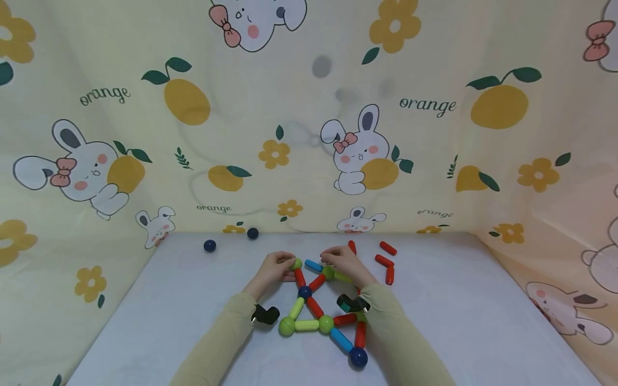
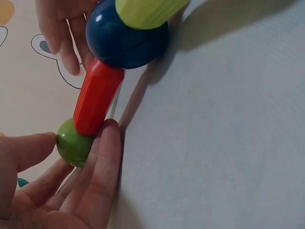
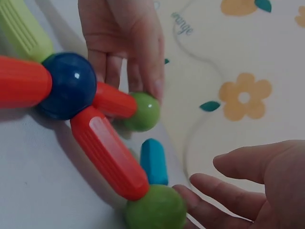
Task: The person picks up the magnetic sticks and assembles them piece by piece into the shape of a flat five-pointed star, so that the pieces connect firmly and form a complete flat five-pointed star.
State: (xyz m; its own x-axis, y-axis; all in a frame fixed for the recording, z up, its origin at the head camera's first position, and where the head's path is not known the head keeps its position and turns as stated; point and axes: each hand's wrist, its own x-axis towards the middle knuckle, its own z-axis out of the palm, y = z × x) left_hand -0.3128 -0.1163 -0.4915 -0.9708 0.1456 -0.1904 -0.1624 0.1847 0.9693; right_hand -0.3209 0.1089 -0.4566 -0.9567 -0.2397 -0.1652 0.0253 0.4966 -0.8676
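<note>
My left hand [image 1: 272, 271] pinches a small green ball [image 2: 71, 148] between thumb and fingers. From that ball a red rod [image 2: 97, 98] runs to a navy ball [image 1: 304, 291], the hub of a flat frame of balls and magnetic-looking rods. My right hand [image 1: 345, 262] is beside another green ball [image 3: 156, 210], its thumb and fingers spread apart around nothing. One fingertip lies at that ball's edge; whether it touches, I cannot tell. A blue rod [image 3: 154, 161] sticks out from this ball, its far end free. My right wrist hides part of the frame's right side.
Several loose red rods [image 1: 388, 248] lie at the back right. Two navy balls [image 1: 210, 245] sit at the back left. The frame's near corner ends in a navy ball [image 1: 358, 357]. A patterned cloth [image 1: 299, 107] hangs behind the white table [image 1: 183, 332].
</note>
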